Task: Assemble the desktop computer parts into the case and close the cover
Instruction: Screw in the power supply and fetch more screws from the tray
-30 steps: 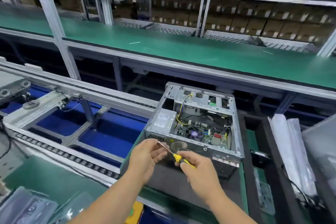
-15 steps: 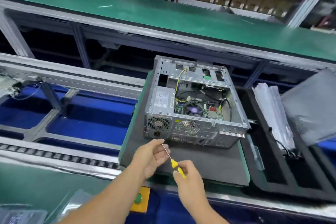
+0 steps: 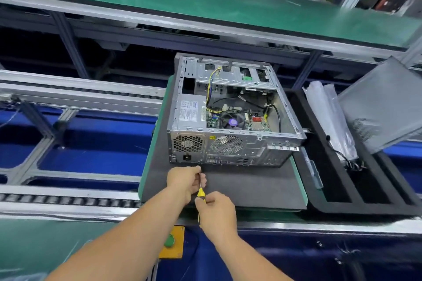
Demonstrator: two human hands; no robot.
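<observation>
An open silver computer case (image 3: 230, 150) lies on a dark foam pad (image 3: 251, 187), its back panel facing me and its power supply, motherboard and cables exposed. My right hand (image 3: 217, 212) grips the yellow handle of a small screwdriver (image 3: 201, 191). My left hand (image 3: 185, 180) pinches the screwdriver's thin shaft near the tip, just in front of the case's lower back edge. The grey side cover (image 3: 383, 107) leans at the right.
A black foam tray (image 3: 338, 205) at the right holds clear plastic bags (image 3: 328, 116) and cables. A roller conveyor rail (image 3: 64, 198) and blue bays lie to the left. A yellow box with a green button (image 3: 170, 242) sits at the near edge. A green shelf (image 3: 182, 0) runs behind.
The view has tilted down and the case now looks farther off. Both hands have drawn back from the case's rear panel toward me, still holding the screwdriver, whose shaft now stands more upright.
</observation>
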